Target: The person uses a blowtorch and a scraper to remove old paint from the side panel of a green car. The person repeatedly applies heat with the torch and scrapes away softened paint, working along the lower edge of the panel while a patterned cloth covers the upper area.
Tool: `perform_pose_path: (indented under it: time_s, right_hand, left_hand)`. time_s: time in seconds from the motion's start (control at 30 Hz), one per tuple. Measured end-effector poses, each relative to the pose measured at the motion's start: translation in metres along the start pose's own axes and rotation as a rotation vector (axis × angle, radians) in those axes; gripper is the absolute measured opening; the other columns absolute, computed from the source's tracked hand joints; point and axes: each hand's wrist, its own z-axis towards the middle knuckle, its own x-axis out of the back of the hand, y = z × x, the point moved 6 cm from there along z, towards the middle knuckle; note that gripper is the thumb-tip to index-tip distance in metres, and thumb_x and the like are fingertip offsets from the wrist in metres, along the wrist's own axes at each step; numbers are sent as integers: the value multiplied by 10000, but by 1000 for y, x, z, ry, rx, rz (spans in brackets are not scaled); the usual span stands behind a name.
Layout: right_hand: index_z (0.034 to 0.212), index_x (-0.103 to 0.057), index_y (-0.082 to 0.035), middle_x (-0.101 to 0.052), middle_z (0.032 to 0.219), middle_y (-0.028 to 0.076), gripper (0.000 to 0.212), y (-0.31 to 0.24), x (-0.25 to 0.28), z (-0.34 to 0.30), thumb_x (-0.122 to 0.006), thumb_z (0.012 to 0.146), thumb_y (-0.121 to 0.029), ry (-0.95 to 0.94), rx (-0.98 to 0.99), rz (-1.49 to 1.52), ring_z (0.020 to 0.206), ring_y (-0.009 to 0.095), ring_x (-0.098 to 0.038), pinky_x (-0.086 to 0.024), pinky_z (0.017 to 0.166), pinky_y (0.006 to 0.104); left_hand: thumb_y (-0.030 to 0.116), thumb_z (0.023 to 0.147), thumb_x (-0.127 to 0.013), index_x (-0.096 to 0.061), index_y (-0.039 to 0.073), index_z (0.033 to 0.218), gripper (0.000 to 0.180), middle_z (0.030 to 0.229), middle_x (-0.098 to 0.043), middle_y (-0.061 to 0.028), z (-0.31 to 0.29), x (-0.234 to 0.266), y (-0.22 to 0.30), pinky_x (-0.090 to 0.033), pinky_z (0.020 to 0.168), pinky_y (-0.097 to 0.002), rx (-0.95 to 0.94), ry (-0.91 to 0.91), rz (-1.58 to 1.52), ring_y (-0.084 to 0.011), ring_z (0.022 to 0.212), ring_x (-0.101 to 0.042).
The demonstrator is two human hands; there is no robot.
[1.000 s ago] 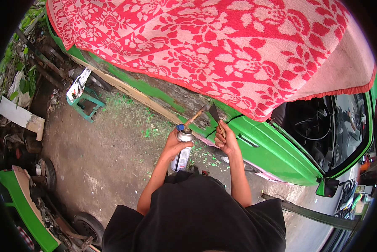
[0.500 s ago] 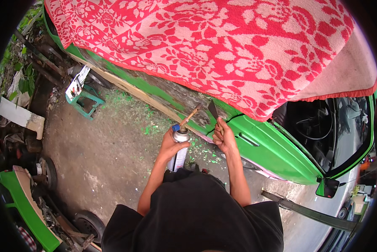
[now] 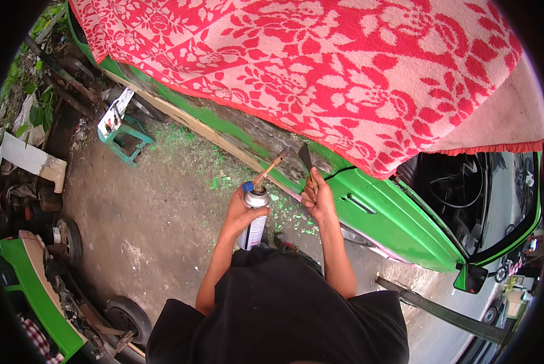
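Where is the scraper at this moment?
In the head view, the scraper is in the right hand, blade up against the green car, beside the torch.

Since a second ago, right hand (image 3: 318,199) lifted a little, with scraper (image 3: 306,160) blade now nearer the blanket (image 3: 344,67) edge. Left hand (image 3: 243,212) and torch can (image 3: 253,219) shifted slightly right, nozzle closer to blade. Flame possibly lit, too small to tell.

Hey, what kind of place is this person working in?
Probably an outdoor car repair yard: a green car draped in a red floral blanket, paint flakes on bare dirt ground, loose wheels nearby.
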Motion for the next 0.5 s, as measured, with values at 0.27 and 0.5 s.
perform_pose_path:
  time_s: [0.27, 0.5]
  right_hand:
    - [672, -421, -129, -245, 448, -64, 449, -9, -14, 3, -553, 971, -438, 39, 10, -44, 361, 70, -180, -166, 357, 236]
    - [671, -418, -133, -233, 446, -63, 439, -7, 4, -12, -545, 977, -422, 159, 25, -44, 365, 74, -188, -161, 361, 245]
  left_hand:
    - [-17, 616, -789, -557, 22, 1060, 503, 856, -618, -3, 9, -2, -8, -488, 704, -263, -15, -23, 60, -94, 786, -590]
    - [-27, 615, -776, -489, 27, 1363, 803, 888, -620, 2, 1, 2, -14, -501, 706, -283, -38, -37, 21, -103, 793, -605]
